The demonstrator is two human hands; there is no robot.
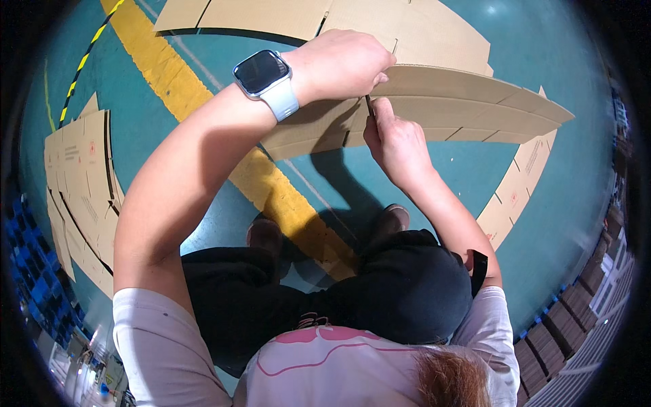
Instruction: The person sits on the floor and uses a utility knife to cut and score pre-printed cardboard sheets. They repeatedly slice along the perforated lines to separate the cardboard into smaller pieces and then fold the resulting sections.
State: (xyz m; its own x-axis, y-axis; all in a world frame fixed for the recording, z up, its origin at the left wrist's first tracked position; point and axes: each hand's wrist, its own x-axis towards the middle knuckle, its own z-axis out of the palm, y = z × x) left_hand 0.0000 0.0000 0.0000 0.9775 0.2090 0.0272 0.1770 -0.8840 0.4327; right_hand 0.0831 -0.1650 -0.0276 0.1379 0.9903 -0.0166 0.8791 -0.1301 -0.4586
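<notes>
Head view: right hand (400,150) clamped on a dark tool (369,106) just beside the left hand's (344,64) curled fingers, whose grip I cannot tell, seemingly working the cardboard (461,102), which wants steadying next.

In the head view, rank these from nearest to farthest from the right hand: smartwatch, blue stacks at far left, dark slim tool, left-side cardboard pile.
1. Dark slim tool: in the right hand.
2. Smartwatch: to its left, on the left wrist.
3. Cardboard pile: farther left.
4. Blue stacks: left rim, beyond the pile.
</notes>
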